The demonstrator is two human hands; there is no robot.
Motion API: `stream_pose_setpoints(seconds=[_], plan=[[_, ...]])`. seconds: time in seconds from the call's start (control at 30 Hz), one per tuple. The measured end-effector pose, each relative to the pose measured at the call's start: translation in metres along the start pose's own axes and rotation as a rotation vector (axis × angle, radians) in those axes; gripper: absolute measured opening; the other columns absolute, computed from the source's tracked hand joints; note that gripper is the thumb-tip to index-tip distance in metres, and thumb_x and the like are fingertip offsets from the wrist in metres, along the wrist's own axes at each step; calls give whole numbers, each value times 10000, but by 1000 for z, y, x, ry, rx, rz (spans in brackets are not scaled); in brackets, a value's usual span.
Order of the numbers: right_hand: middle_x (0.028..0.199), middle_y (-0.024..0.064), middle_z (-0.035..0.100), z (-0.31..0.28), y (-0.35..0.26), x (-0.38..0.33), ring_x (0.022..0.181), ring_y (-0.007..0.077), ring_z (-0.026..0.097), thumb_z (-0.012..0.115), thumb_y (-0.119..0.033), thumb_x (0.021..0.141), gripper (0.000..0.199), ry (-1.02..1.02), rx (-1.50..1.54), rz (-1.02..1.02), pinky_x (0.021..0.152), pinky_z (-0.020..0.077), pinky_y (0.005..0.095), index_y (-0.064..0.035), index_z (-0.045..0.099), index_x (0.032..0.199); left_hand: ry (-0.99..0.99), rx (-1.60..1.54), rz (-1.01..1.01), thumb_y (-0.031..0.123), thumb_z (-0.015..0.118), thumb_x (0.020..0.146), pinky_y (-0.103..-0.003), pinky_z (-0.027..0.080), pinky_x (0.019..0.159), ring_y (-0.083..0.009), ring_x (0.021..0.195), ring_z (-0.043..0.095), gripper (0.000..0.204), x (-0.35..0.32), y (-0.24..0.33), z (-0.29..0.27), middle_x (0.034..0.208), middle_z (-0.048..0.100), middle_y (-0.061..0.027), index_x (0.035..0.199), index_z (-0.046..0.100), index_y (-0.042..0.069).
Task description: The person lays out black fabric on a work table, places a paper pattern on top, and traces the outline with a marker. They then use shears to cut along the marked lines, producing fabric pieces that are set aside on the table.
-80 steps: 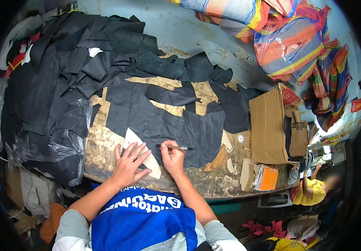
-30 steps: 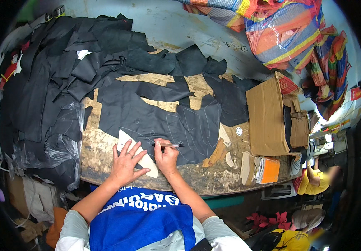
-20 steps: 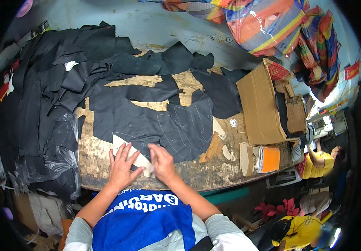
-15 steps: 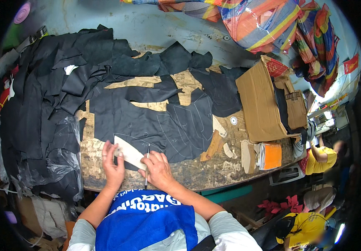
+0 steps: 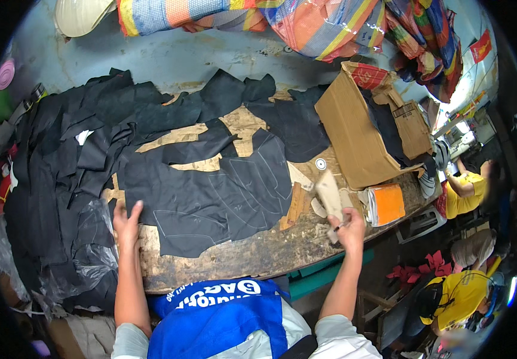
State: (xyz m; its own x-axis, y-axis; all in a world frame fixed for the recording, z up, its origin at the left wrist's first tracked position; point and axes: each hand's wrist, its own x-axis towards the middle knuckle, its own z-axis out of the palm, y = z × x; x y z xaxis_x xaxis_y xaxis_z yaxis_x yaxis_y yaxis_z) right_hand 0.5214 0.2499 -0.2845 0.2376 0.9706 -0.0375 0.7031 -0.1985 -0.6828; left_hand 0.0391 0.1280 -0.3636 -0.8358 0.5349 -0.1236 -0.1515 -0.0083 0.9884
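A large piece of black leather-like material, marked with pale curved outlines, lies across the wooden table. My left hand is at its left edge with thumb and fingers apart, holding nothing. Over at the right, my right hand grips a beige curved pattern template by its near end. The template is slightly blurred and tilted, with its tip pointing away from me. A thin dark pen seems to be between the same fingers, mostly hidden.
Black material scraps are heaped at the left, partly under clear plastic. An open cardboard box stands at the right, behind an orange-topped stack. A brown template lies nearby. Two people in yellow are at the far right.
My right hand has carried the template from the material's near edge to the right, uncovering a pale curved outline. My left hand has let go and moved left. The view has shifted a little.
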Motion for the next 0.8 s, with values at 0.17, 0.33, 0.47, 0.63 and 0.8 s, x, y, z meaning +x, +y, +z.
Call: stream_pose_setpoints(seconds=[0.17,0.33,0.47,0.63,0.8], plan=[[787,185,638,28,-14,5,712,231,616,627,-139,835,247,113,69,-297,661,482,324,19,592,1021,-212,103,-14,42,669,770,-199,392,416,-60,545,523,462,-25,56,-10,878,629,-51,1194,502,-36],[810,168,672,107,-73,2,765,244,660,706,-261,782,334,-98,205,-350,710,496,320,8,645,971,-395,327,-124,0,644,754,-211,476,556,-86,631,592,276,-25,79,-81,820,644,-38,1019,572,-30],[908,239,645,163,-105,-3,877,345,631,806,-387,612,610,32,-300,-465,777,490,408,63,626,982,-272,593,-213,17,623,804,-231,486,634,-107,713,607,179,-6,42,-102,849,653,-65,968,595,-49],[808,216,642,165,-112,8,774,365,631,752,-230,679,281,-137,-239,-376,716,480,416,-24,642,836,-340,377,27,22,551,871,-240,483,709,-106,788,603,199,10,30,-94,937,656,-69,1048,590,-62],[793,42,591,96,-123,26,729,127,536,676,-80,789,162,-59,342,-603,705,447,256,11,579,882,-485,49,122,62,533,898,-281,492,826,-132,909,606,265,4,88,-77,1047,633,-81,1142,556,-40]])
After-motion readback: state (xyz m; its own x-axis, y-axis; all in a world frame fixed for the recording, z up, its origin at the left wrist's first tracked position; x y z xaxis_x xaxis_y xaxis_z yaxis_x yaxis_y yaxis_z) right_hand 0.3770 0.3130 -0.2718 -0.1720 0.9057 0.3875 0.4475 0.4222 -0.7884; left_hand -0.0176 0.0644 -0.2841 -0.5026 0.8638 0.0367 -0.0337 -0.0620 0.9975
